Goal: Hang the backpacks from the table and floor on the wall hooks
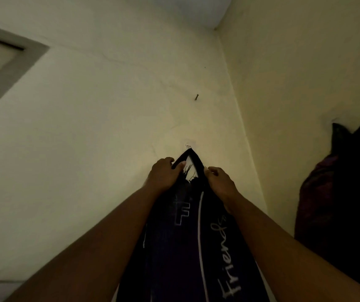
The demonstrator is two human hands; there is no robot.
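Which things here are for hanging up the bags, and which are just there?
For the job: the black backpack, its top loop, the clear wall hook, the left hand and right hand gripping the loop, and the dark bag on the right wall, probably hung already.

Just there: the nail higher up and the door frame.

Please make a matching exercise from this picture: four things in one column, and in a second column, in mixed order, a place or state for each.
1 nail
2 loop
3 door frame
4 second bag

a far right
b held by left hand and right hand
c upper left
d bare, above the hook

Pairs: 1-d, 2-b, 3-c, 4-a
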